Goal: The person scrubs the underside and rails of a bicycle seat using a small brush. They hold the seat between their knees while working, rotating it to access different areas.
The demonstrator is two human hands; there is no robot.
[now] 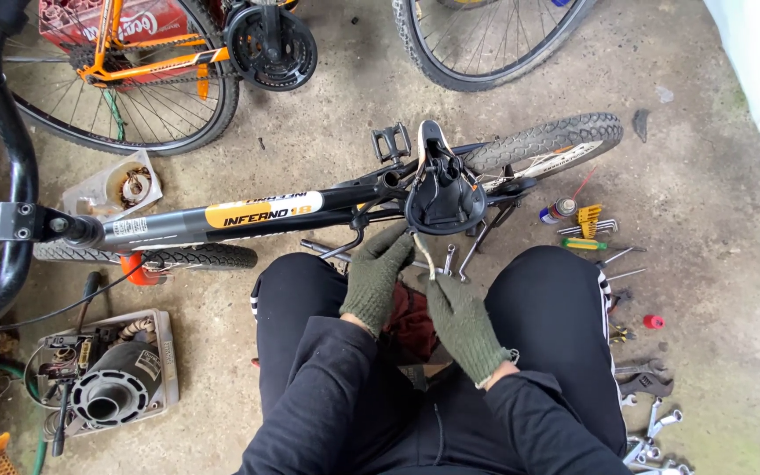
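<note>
A small black bicycle (222, 218) lay on the concrete floor (327, 132) before the crouching person, its saddle (443, 189) turned underside up toward the knees. The left hand (378, 274), in a green glove, reached up just under the saddle, fingers loosely curled. The right hand (464, 321), gloved likewise, pinched a thin pale strip (424, 255) rising toward the saddle. Wrenches (653, 413) lay scattered to the right.

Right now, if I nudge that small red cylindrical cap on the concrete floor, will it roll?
The small red cylindrical cap probably rolls readily if on its side; its pose is unclear. It looks light, likely plastic, so a nudge may send it toward the metal spanners.
</note>
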